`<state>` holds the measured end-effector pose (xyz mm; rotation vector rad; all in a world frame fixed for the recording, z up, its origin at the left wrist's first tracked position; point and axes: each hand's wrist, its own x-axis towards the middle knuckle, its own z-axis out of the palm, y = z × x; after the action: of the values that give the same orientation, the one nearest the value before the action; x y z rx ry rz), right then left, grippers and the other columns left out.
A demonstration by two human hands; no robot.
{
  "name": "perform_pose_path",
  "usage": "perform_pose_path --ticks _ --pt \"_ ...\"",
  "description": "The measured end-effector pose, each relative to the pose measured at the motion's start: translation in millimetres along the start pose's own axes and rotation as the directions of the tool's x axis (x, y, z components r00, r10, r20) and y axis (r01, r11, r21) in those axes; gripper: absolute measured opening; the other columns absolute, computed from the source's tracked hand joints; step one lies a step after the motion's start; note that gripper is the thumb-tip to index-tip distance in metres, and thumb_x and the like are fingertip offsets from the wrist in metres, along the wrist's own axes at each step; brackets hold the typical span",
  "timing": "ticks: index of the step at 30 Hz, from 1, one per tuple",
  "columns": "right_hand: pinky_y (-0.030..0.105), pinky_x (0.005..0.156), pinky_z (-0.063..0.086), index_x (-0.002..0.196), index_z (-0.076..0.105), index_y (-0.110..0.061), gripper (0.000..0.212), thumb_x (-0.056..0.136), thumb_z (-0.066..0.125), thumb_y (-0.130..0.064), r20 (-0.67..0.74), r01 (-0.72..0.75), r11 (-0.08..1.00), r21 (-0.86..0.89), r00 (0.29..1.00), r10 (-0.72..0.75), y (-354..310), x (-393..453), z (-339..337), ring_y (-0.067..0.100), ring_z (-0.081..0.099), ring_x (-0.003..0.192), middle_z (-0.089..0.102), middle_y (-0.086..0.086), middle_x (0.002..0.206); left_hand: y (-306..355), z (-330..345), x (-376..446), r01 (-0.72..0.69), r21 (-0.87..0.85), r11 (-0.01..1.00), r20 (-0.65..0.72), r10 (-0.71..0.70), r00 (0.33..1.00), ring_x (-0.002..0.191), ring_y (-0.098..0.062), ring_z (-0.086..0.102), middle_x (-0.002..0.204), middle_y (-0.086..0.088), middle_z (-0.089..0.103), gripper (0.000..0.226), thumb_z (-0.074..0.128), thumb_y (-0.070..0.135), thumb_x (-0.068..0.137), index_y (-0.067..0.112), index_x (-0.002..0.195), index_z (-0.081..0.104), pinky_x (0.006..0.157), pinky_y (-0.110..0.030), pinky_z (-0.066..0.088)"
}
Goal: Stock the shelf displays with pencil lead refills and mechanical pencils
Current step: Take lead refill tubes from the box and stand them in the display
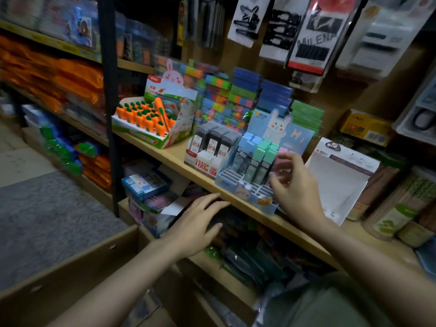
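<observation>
Refills [256, 165] upright in blue display [238, 182]; right hand [295, 185] beside.

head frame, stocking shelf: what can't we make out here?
- Right hand, head view: motion blur hides whether its fingers hold anything.
- Blue rabbit-print cardboard display box: the right hand covers its pink refill column.
- Lower shelf stock under the left hand: dark, and shadowed by the wooden shelf board.
- Hanging white cards: blurred, cut off by the top edge.
</observation>
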<state>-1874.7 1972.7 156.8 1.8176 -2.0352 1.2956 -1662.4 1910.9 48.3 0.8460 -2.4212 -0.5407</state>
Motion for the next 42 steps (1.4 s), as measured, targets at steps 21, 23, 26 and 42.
perform_pose_path --ticks 21,23,26,42 --pt "0.023 0.082 0.046 0.104 0.070 -0.008 0.020 0.086 0.067 -0.016 0.939 -0.349 0.919 -0.185 0.214 0.270 -3 -249 286 0.016 0.060 0.094 0.066 0.001 0.100 -96 149 -259 0.743 -0.642 -0.187 0.146 -0.982 -0.121 0.096 -0.025 0.060 0.106 -0.012 0.065 0.021 0.065 0.004 0.088 0.008 0.108 0.063 0.091 -0.033 0.051" --pt "0.021 0.087 0.043 0.103 0.069 -0.015 0.018 0.086 0.069 -0.019 0.922 -0.355 0.904 -0.239 0.210 0.326 4 -259 300 0.017 0.059 0.102 0.065 0.000 0.106 -100 160 -263 0.741 -0.632 -0.226 0.133 -0.974 -0.184 0.102 -0.026 0.060 0.111 -0.012 0.064 0.028 0.071 0.007 0.085 0.007 0.111 0.062 0.096 -0.035 0.049" --pt "0.021 0.084 0.044 0.106 0.064 -0.017 0.022 0.087 0.071 -0.025 0.919 -0.315 0.910 -0.269 0.199 0.341 10 -277 320 0.020 0.059 0.104 0.066 0.004 0.110 -109 169 -263 0.789 -0.567 -0.237 0.093 -0.970 -0.225 0.110 -0.026 0.058 0.116 -0.009 0.062 0.035 0.077 0.015 0.080 0.009 0.111 0.062 0.099 -0.035 0.047" --pt "0.031 0.091 0.049 0.119 0.061 -0.005 0.036 0.085 0.070 -0.009 0.907 -0.407 0.885 -0.227 0.242 0.344 24 -296 358 0.030 0.061 0.113 0.065 0.016 0.121 -126 196 -257 0.972 -0.235 0.017 -0.087 -0.996 -0.004 0.114 -0.029 0.048 0.118 -0.011 0.052 0.029 0.075 0.010 0.078 0.013 0.103 0.062 0.093 -0.038 0.045"
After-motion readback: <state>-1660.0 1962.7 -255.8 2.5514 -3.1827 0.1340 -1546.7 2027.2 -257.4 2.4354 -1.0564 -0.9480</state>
